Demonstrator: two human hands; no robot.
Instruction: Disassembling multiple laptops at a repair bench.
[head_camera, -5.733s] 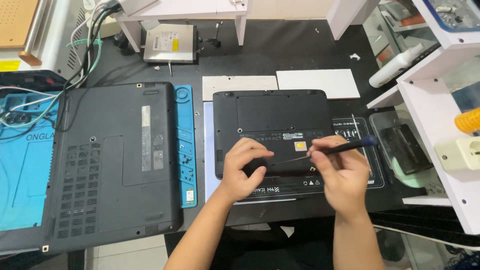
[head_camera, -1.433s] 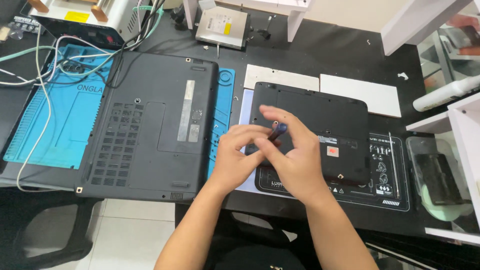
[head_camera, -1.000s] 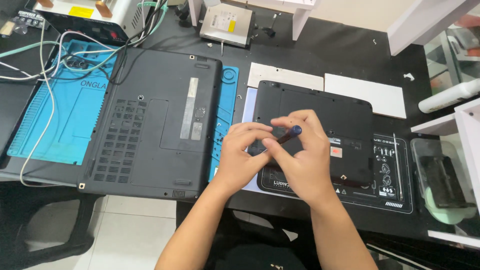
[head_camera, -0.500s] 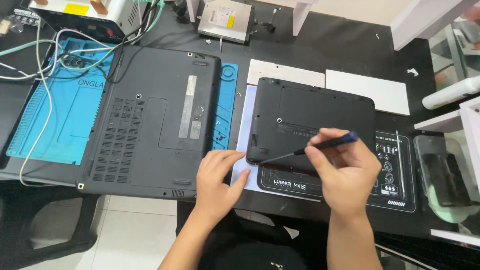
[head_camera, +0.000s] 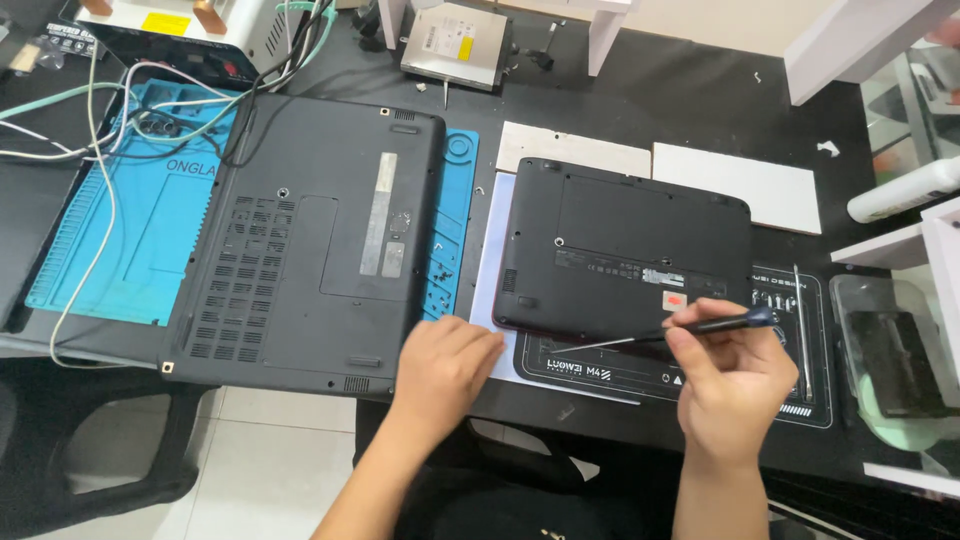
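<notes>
The right hand (head_camera: 735, 385) is curled closed around a slim black screwdriver with a blue end cap (head_camera: 668, 333), held nearly level, its thin metal shaft reaching left so the tip sits at the near edge of a small black matte plastic laptop lying bottom side up (head_camera: 625, 250). The left hand (head_camera: 443, 370) holds nothing; it rests palm down with fingers loosely bent on the front edge of the black desk (head_camera: 690, 90), just beside the near left corner of that small laptop. The small laptop has rounded corners, a smooth underside with a few pale stickers and one small red mark, and lies partly on a white sheet (head_camera: 490, 260) and partly on a black work mat printed with white markings (head_camera: 740, 375). To its left lies a larger black laptop, also bottom up (head_camera: 310, 250), with a grid of vent slots and a pale label strip, resting on a blue ribbed silicone mat (head_camera: 120, 240) crossed by white and green cables (head_camera: 90, 150). Behind the small laptop lie two flat white rectangular panels (head_camera: 735, 185), and farther back a silver metal optical drive (head_camera: 455, 45).
</notes>
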